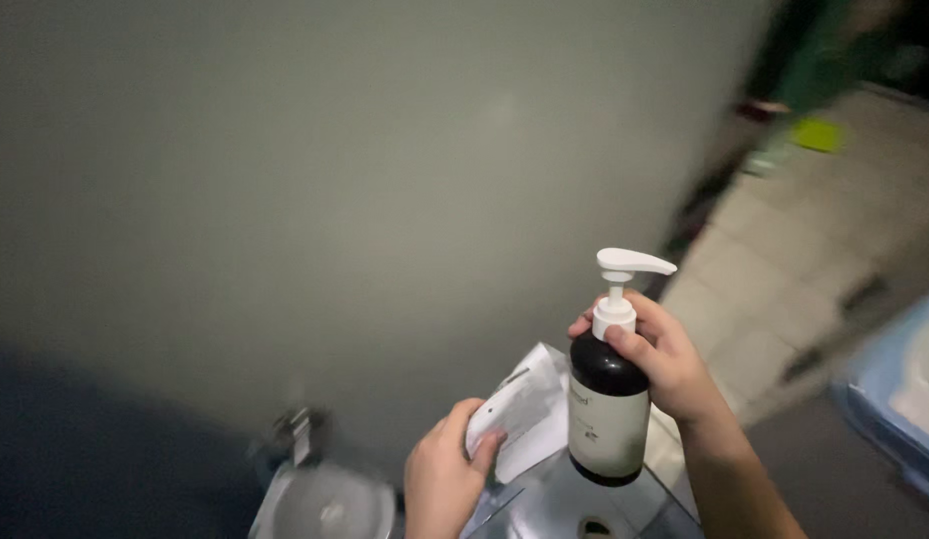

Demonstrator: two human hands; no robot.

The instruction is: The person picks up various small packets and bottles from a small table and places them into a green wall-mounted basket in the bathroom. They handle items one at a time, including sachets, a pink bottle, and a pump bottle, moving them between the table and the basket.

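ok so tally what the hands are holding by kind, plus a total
dark pump bottle, white pump, in the right hand: 1
white packet in the left hand: 1
total: 2

Dark pump bottle (608, 404) with white pump stands upright, pale label facing out; white packet (519, 414) tilts just beside it.

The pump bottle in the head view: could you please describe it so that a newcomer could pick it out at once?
Start at the large grey wall and look down to its lower right, where two hands meet. The right hand grips the pump bottle by its neck, beside the white pouch in the left hand. It alone is dark and upright, with a pale label and white pump.
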